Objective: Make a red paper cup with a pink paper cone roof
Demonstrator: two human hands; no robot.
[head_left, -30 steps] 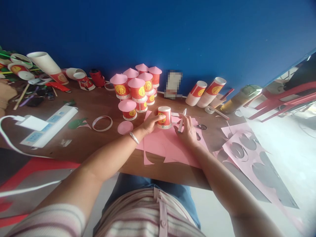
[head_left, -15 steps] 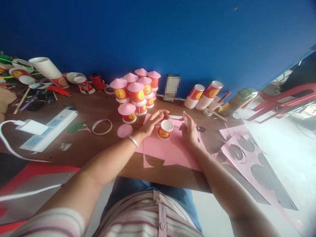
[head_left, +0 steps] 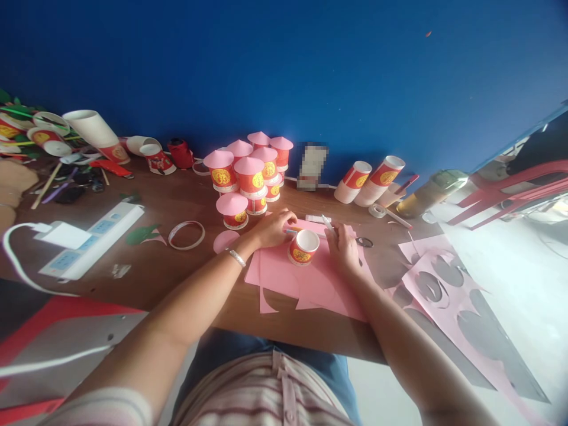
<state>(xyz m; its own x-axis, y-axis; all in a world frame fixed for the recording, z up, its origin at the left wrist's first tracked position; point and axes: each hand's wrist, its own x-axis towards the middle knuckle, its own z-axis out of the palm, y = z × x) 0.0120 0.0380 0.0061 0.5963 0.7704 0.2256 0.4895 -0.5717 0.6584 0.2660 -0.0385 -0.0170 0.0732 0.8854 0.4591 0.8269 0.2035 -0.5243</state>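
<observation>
A short red paper cup (head_left: 302,255) with a yellow emblem and white inside stands on pink paper (head_left: 278,278), between my two hands. Just behind and left of it, my left hand (head_left: 280,229) is closed, its fingertips at a thin bluish item (head_left: 291,230) lying on the paper; whether they grip it is unclear. My right hand (head_left: 344,248), beside the cup, is closed around a slim white pointed object (head_left: 327,223) whose tip points up and left. Its kind cannot be made out. Scissors handles (head_left: 364,242) show just beyond my right hand.
Behind my left hand stand several red cups with pink cone tops (head_left: 251,167). Two stacks of cups (head_left: 384,177) lean near the blue wall, by a tape roll (head_left: 377,210) and a bottle (head_left: 428,195). A power strip (head_left: 95,239) lies left; cut pink sheets (head_left: 444,296) lie right.
My left fingers have gone from spread beside the cup to closed on or near the bluish item behind it. The white object in my right hand has tipped leftward. The view has shifted slightly.
</observation>
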